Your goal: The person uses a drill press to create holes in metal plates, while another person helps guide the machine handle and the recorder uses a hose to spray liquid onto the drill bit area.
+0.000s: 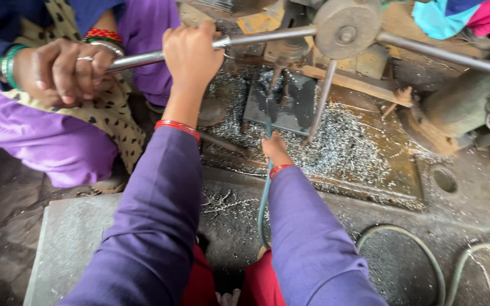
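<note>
Head view, looking straight down. Left hand up at eleven o'clock, fingers wrapped tight round the long steel lever bar, fist fully closed, knuckles toward the camera. Red bangle at the wrist, purple sleeve running back toward six o'clock. Same bar gripped further out at ten o'clock by a co-worker's hands, clasped one over the other, ring and green and red bangles showing, purple garment beneath. Bar running across to the round hub at one o'clock, more bars spoking out from it toward three and five o'clock.

Right hand near the centre, closed around a thin greenish strip, fingers curled under and mostly hidden; how tightly, cannot tell. Strip reaching up at twelve o'clock to the dark metal block under the press spindle, and trailing back down between the sleeves toward six o'clock. Second red bangle at that wrist.

Press bed littered with bright metal shavings, thickest round the block. Grey slab at seven o'clock. Two curved strips lying on the floor at four o'clock, well apart from either hand.
</note>
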